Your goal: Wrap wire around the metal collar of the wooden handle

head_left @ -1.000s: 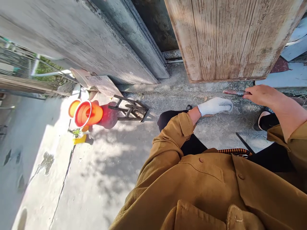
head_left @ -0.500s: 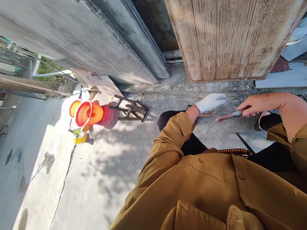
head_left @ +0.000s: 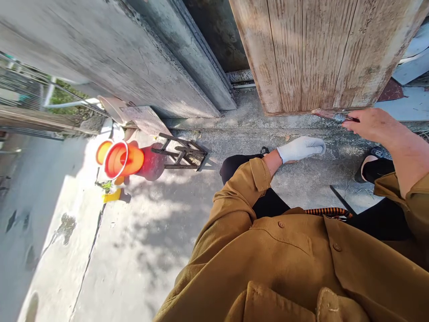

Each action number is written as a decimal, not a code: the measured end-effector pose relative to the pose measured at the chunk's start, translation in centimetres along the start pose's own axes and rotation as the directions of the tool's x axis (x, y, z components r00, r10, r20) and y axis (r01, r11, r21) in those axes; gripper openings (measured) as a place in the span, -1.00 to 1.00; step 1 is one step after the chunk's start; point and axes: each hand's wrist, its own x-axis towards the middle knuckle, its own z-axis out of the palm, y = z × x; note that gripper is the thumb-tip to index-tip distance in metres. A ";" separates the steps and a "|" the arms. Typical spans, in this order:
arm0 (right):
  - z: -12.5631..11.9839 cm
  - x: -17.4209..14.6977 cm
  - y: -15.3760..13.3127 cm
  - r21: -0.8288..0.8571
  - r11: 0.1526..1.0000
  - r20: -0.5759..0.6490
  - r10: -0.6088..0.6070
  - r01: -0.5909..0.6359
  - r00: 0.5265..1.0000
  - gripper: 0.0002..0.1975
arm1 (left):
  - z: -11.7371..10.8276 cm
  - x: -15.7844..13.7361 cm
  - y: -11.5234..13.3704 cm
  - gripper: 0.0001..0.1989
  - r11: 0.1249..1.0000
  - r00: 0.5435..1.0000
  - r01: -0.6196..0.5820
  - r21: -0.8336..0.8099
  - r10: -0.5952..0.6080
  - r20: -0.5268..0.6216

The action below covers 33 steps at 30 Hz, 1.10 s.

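My right hand [head_left: 372, 123], bare, is closed round the dark handle of a brush [head_left: 330, 115]. Silvery wire is wound round the brush's middle, and its brown tip lies at the bottom edge of a streaked wooden panel [head_left: 311, 58]. Whether the tip presses on the panel or only overlaps it, I cannot tell. In a white knitted glove, my left hand [head_left: 301, 148] is held low over the concrete with its fingers curled together. A bit of something brown shows beneath the glove; what the fingers hold is hidden.
Left of my knee a small dark wooden stool [head_left: 184, 152] lies tipped over. Beyond it are orange buckets [head_left: 125, 158] and a yellow object [head_left: 112, 196]. A grey wall slab [head_left: 110, 53] rises at upper left. A thin dark rod [head_left: 342, 200] lies between my legs.
My right hand has raised the brush from above the ground to the panel's bottom edge. My left hand has shifted slightly right.
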 end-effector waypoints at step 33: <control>2.1 0.1 -1.3 -0.124 0.990 0.476 0.001 0.065 0.879 -0.78 | -0.8 -0.3 0.1 -0.69 0.998 0.997 0.067 0.010 -0.067 -0.037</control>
